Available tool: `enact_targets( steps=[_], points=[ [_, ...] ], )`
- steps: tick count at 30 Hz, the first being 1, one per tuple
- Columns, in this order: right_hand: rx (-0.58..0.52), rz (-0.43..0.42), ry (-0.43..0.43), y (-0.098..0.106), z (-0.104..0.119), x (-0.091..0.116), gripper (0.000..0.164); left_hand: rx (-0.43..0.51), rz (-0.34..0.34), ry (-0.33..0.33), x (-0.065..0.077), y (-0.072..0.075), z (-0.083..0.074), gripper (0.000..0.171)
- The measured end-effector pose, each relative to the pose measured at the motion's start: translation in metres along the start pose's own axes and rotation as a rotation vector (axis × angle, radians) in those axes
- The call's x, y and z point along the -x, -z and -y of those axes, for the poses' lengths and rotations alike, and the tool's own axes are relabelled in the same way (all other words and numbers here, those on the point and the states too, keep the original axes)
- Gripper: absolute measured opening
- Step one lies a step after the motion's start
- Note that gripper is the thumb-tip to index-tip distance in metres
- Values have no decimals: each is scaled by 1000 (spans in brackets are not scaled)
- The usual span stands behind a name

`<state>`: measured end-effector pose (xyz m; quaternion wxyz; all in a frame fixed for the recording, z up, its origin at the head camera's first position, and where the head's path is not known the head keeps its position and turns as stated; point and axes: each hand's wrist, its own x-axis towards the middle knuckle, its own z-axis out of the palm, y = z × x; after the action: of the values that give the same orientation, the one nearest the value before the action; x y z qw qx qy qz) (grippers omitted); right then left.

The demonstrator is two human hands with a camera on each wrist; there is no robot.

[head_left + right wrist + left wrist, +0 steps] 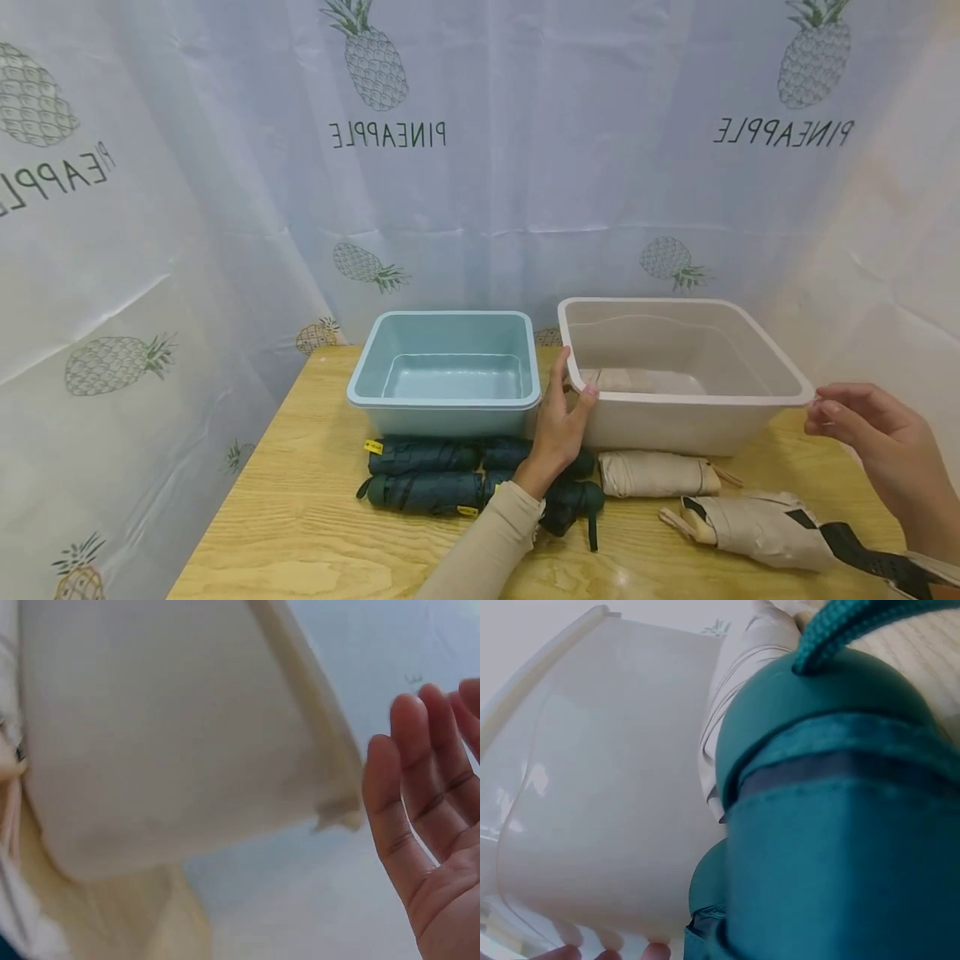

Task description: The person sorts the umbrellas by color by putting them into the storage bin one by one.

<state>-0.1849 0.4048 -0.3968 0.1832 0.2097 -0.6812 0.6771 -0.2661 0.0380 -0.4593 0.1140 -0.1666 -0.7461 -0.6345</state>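
Note:
My left hand (558, 425) touches the front left corner of the beige bin (675, 425), thumb at the rim and fingers along the side wall. In the left wrist view, fingertips (656, 951) rest against its outer wall. My right hand (885, 442) is beside the bin's front right corner, fingers relaxed and holding nothing; the right wrist view shows them just off the rim. Something beige (611, 380), partly hidden, lies inside the bin. Under my left forearm are several folded dark green umbrellas (427, 492), partly covered. Two folded beige umbrellas (656, 475) lie before the bin.
A light blue bin (442, 421) stands left of the beige one, behind the green umbrellas. Both are on a wooden table (300, 500). A pineapple-print curtain (487, 183) hangs behind and at the sides. A black strap (855, 546) is by my right wrist.

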Motion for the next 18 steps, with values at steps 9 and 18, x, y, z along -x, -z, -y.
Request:
enact_targets(
  steps=[9, 18],
  points=[
    [308, 8, -299, 36, -25, 42, 35, -19, -15, -1, 1, -1, -3, 70],
    [787, 298, -603, 50, -40, 62, 42, -28, -23, 1, 2, -2, -2, 69]
  ],
)
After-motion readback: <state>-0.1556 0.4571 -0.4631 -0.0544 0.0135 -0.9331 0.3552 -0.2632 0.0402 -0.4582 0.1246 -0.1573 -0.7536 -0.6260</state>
